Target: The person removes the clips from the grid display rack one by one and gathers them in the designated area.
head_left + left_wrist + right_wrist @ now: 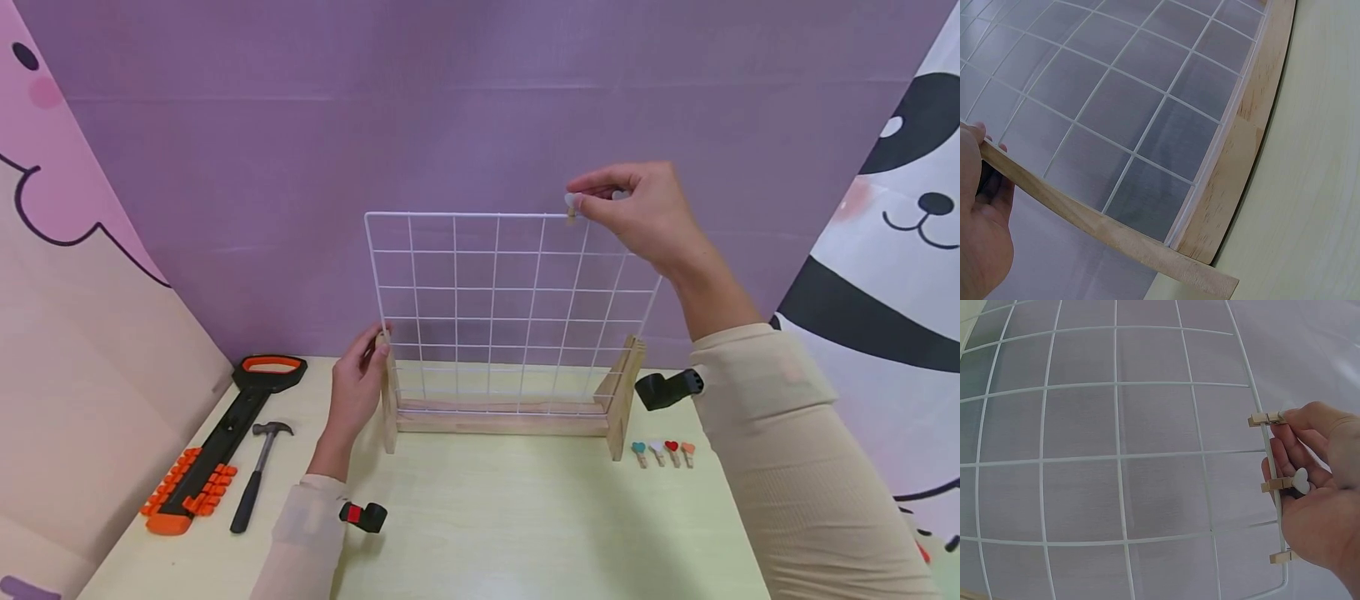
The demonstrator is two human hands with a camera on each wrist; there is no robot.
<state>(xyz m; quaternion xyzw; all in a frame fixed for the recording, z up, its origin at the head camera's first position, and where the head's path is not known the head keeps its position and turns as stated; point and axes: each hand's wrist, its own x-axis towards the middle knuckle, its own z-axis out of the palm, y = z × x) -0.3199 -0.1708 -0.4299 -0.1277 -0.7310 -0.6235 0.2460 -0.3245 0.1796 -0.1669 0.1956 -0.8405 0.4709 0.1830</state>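
A white wire grid [453, 214] stands upright in a wooden stand [502, 425]. My right hand [641, 204], at the grid's top bar, pinches a small wooden clothespin [1261, 419] between thumb and finger. That clothespin sits across the bar. Beside it on the same bar are a clothespin with a white heart [1300, 480] and a third clothespin [1281, 557], partly hidden by the hand. On the grid's left side, my left hand [355, 390] holds the upper end of the stand's left wooden leg [1085, 215], thumb on one side and fingers on the other.
Several heart clothespins [672, 456] in teal, white, red and orange lie in a row right of the stand. A hammer [262, 467] and a long black and orange tool [243, 417] with a loop handle lie at the left. A purple backdrop [300, 167] rises behind.
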